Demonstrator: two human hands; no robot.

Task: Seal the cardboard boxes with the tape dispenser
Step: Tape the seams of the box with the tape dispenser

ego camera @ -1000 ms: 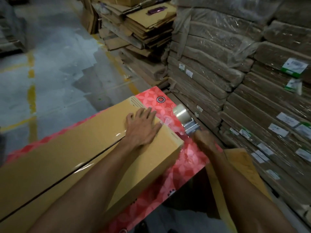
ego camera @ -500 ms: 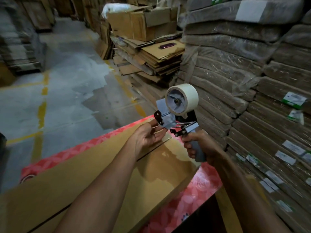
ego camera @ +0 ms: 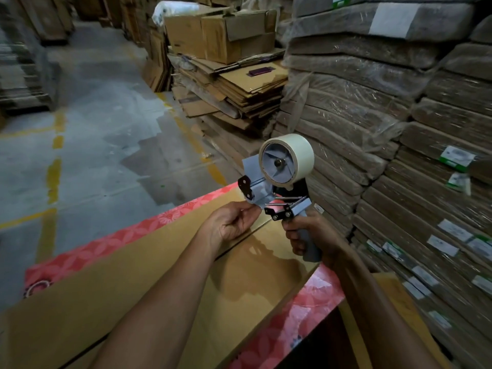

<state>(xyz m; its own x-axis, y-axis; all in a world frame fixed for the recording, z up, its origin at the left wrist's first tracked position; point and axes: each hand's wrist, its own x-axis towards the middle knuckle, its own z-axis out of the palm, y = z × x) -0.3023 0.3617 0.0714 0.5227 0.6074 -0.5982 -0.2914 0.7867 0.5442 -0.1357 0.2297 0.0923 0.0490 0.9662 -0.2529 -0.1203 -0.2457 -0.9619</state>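
Note:
A long flat cardboard box (ego camera: 149, 296) lies on a table with a red flowered cover (ego camera: 298, 315); clear tape shines along its centre seam. My right hand (ego camera: 310, 235) grips the grey handle of the tape dispenser (ego camera: 277, 187), held upright above the box's far end, its cream tape roll (ego camera: 288, 161) on top. My left hand (ego camera: 231, 222) pinches at the dispenser's front end, just below the roller; whether it holds the tape end I cannot tell.
Wrapped bundles of flat cardboard (ego camera: 372, 115) are stacked high along the right. A pile of loose flattened cartons with an open box (ego camera: 226, 35) on top stands beyond. The concrete floor (ego camera: 93, 134) with yellow lines lies to the left.
A second ago my left hand pressed flat on the box while the dispenser was low at its end. Both have risen; my left hand now pinches at the dispenser's front.

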